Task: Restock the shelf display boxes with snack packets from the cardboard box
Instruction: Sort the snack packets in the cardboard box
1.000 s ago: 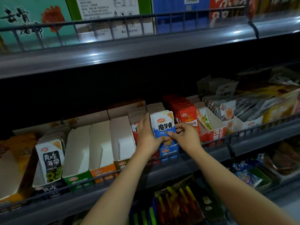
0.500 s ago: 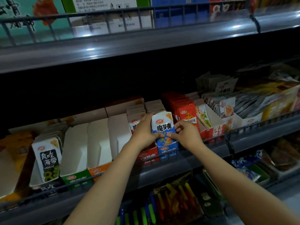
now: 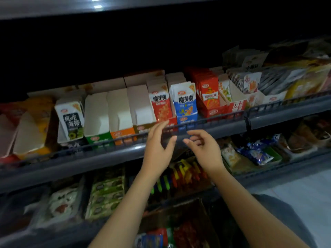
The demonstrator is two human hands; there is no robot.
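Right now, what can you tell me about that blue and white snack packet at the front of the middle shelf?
The blue and white packet stands upright at the front of a full blue display box, leaning slightly back. It looks like glossy plastic, white on top with dark characters, blue below with an orange picture. More packets stack behind it. A red packet stands to its left. Neither hand touches it.

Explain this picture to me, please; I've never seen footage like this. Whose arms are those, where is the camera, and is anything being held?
No machine here: a person wears a camera on the head, looking forward and down. The left hand and right hand are bare, fingers relaxed, holding nothing, in front of a shelf rail. Behind it stand display boxes: a blue packet box, a red one beside it, and empty boxes further left. More snacks lie on the lower shelves.
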